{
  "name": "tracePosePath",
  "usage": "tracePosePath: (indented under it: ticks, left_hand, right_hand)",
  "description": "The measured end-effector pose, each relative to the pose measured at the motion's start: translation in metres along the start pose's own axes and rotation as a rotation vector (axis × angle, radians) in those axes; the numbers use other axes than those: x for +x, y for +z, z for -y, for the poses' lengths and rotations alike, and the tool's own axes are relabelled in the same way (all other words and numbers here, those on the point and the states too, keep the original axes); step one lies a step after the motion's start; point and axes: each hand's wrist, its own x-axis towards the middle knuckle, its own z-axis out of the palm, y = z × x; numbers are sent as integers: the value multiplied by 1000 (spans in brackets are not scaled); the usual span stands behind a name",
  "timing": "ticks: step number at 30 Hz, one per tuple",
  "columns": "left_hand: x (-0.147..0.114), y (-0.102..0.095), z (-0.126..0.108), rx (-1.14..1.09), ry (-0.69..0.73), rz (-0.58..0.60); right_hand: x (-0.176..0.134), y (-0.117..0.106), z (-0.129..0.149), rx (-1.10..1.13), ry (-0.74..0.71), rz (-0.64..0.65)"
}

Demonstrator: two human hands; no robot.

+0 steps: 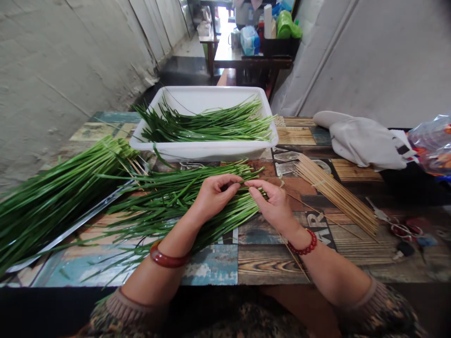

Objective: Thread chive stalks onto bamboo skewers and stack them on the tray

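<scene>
Left hand [219, 193] and right hand [274, 201] pinch a chive strand [243, 182] above loose garlic chives [169, 206], mid-tabletop [268, 265]. White tub [211, 151] of chives [211, 126] at far edge; chive bundle [59, 197], left edge; bamboo skewers [334, 193] toward right edge.

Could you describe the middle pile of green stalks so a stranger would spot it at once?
Find the white tub on the wood-patterned table. The middle pile lies on its near side, partly beneath the left hand and right hand. Unlike the greens inside the tub and the thick bundle at the left, it is spread loosely on the table.
</scene>
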Motion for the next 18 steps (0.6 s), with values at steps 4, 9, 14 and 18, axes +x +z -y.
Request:
tracePosePath:
  ticks: [4, 9, 14, 18]
  left_hand:
    - [0, 0, 0, 28, 26, -9]
    - [0, 0, 0, 54, 72, -14]
    - [0, 0, 1, 106, 126, -25]
    - [-1, 1, 1, 175, 172, -11]
  right_hand:
    - [0, 0, 0, -2, -7, -6]
    - [0, 0, 0, 2, 1, -3]
    - [0, 0, -1, 8, -3, -6]
    - [0, 0, -1, -2, 10, -11]
